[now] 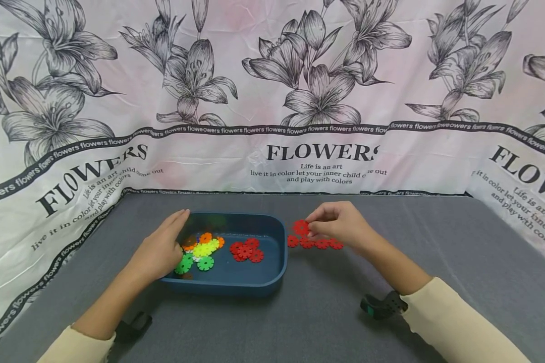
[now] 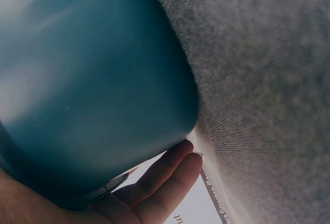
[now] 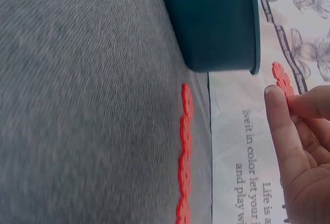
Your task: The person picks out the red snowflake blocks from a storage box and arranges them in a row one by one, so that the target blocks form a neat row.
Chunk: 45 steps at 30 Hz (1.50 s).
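Observation:
My left hand [image 1: 160,250] holds the left end of a blue plastic tray [image 1: 229,291]. Its fingers [image 2: 172,183] lie along the outside wall in the left wrist view, while the thumb reaches over the rim in the head view. Right of the tray, my right hand [image 1: 340,222] pinches a red notched disc [image 1: 301,227] between thumb and fingertips, raised off the table in the right wrist view. Below that hand, several more red notched discs [image 3: 185,136] lie in a row on the grey cloth, starting close to the tray's right wall.
Inside the tray, a cluster of red discs [image 1: 245,250] lies right of centre. Yellow discs [image 1: 205,248], green discs [image 1: 205,263] and orange discs [image 1: 206,237] are heaped at its left. A flower-printed curtain [image 1: 318,166] stands behind the grey table [image 1: 327,322].

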### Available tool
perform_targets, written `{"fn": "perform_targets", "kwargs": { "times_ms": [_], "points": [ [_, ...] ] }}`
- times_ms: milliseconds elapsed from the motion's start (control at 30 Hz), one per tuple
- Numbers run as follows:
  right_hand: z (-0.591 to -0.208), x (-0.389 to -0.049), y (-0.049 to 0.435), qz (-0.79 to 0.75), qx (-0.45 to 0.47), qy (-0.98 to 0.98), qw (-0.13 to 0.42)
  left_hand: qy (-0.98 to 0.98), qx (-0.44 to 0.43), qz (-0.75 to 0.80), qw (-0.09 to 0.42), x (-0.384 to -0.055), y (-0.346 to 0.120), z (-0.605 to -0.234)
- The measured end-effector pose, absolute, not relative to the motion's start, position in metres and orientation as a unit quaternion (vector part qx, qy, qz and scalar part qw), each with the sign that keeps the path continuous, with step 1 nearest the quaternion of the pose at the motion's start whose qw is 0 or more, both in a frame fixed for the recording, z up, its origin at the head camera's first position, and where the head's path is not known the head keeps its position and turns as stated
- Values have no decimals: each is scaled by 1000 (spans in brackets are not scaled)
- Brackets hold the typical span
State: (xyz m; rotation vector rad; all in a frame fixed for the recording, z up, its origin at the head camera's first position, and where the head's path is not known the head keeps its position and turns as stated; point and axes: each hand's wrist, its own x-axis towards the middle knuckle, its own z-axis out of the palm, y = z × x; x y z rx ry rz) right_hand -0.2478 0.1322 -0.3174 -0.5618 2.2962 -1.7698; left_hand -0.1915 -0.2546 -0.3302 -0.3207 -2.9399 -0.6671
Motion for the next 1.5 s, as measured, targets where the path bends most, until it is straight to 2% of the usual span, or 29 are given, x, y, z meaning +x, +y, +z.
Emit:
{"fn": "perform_targets", "kwargs": {
  "times_ms": [600,900,1267,1500],
  "points": [
    [-316,-251,185,-476,-189,858,50,-968,-106,-219,57,-191,-255,-330],
    [-315,-260,210,-405,-164,896,80,-968,-102,-220,55,-192,-255,-329],
    [-324,-263,217,-398,-117,898,145,-968,-103,-222,54,-191,-254,-329],
    [-327,-263,217,-390,-131,900,145,-969,-101,-219,55,-192,-254,-330]
  ]
}}
